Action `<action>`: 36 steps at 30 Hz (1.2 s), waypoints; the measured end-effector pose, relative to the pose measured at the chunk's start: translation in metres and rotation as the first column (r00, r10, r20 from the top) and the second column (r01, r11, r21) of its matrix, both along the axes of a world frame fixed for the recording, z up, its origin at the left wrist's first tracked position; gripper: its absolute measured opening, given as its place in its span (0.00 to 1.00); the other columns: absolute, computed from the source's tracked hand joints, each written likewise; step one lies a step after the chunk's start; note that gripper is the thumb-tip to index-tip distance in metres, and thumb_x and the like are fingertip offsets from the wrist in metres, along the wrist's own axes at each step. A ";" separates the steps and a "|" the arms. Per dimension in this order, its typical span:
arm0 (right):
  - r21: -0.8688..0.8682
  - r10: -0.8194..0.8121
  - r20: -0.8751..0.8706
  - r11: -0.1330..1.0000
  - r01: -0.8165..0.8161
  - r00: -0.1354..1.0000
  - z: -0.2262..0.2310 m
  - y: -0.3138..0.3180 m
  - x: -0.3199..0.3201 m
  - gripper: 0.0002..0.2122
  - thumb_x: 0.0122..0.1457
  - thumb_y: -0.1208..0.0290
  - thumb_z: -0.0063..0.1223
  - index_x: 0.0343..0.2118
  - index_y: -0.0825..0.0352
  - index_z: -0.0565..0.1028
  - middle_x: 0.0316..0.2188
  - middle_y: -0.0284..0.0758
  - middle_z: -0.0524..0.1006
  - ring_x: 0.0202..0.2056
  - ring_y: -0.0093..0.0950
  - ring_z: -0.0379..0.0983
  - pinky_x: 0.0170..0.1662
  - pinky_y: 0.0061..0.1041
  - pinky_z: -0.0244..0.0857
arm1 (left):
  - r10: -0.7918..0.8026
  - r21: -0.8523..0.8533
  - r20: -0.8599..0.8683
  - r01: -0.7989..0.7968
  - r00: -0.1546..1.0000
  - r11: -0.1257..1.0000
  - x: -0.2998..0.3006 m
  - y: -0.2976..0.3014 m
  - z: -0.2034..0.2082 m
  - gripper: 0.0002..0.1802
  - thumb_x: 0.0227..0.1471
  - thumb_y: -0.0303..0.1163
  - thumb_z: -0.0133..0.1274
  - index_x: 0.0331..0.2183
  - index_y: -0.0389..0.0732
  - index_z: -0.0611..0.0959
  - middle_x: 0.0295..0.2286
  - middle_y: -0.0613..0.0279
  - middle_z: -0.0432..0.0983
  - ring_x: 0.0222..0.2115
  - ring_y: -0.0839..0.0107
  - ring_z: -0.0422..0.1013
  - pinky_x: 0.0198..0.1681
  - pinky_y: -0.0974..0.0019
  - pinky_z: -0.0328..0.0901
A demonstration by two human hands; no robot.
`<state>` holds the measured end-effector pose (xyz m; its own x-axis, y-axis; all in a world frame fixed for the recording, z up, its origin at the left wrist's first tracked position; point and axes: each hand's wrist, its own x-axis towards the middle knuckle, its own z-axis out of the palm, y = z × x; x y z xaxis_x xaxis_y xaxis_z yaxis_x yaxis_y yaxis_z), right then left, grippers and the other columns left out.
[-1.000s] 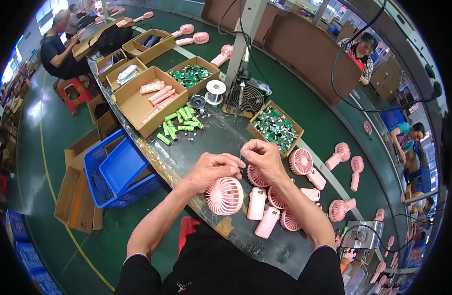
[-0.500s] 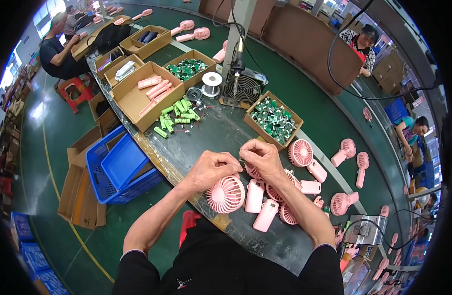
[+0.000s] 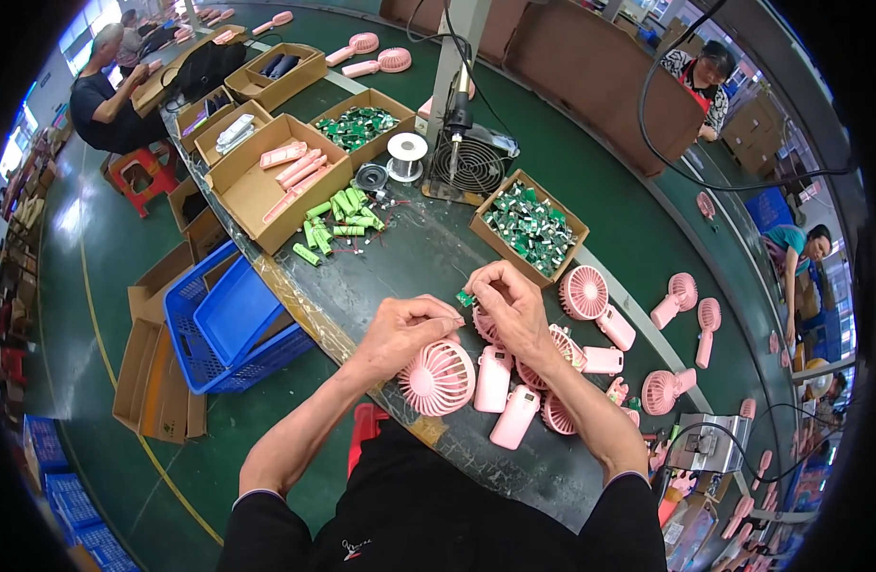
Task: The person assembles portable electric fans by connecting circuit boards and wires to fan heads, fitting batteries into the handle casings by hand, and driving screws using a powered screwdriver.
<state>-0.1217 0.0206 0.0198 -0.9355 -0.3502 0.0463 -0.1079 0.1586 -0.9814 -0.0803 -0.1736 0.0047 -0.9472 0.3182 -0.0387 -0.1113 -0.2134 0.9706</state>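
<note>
My right hand pinches a small green circuit board above the worktable. Close beside it, my left hand has its thumb and fingertips pressed together; what they hold, perhaps a thin wire, is too small to make out. Just below the left hand lies a round pink fan head with a slatted grille. Pink handle shells and more fan heads lie under and beside my right forearm, which partly hides them.
Beyond my hands stand a carton of circuit boards, a soldering iron in its stand and a solder spool. Green battery cells lie near a carton of pink parts. A blue crate is left of the table. Several co-workers sit farther off.
My right hand has risen slightly away from the left, and the green circuit board in its fingertips now shows clearly. My left hand has dropped slightly, still pinched.
</note>
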 end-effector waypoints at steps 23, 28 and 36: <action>-0.097 -0.199 -0.169 0.978 0.184 0.965 -0.001 -0.017 -0.029 0.05 0.63 0.74 0.48 0.35 0.71 0.70 0.31 0.32 0.75 0.25 0.16 0.66 0.28 0.17 0.61 | 0.216 0.179 0.134 -0.238 0.967 0.954 -0.041 0.005 -0.013 0.08 0.56 0.26 0.51 0.33 0.30 0.80 0.29 0.57 0.79 0.29 0.76 0.75 0.34 0.73 0.72; -0.122 -0.205 -0.240 0.976 0.180 0.949 -0.001 -0.021 -0.035 0.04 0.63 0.76 0.47 0.35 0.71 0.69 0.31 0.33 0.75 0.25 0.16 0.66 0.28 0.17 0.62 | 0.240 0.223 0.118 -0.261 0.964 0.939 -0.049 0.009 -0.011 0.08 0.57 0.26 0.50 0.33 0.30 0.78 0.30 0.56 0.79 0.30 0.75 0.75 0.34 0.72 0.72; -0.040 -0.158 -0.449 0.987 0.157 0.879 -0.009 -0.023 -0.051 0.03 0.64 0.77 0.45 0.35 0.72 0.67 0.35 0.37 0.75 0.25 0.17 0.67 0.28 0.17 0.65 | 0.242 0.256 0.113 -0.264 0.964 0.930 -0.060 0.010 -0.010 0.08 0.58 0.26 0.47 0.33 0.30 0.76 0.31 0.53 0.79 0.31 0.72 0.76 0.36 0.70 0.72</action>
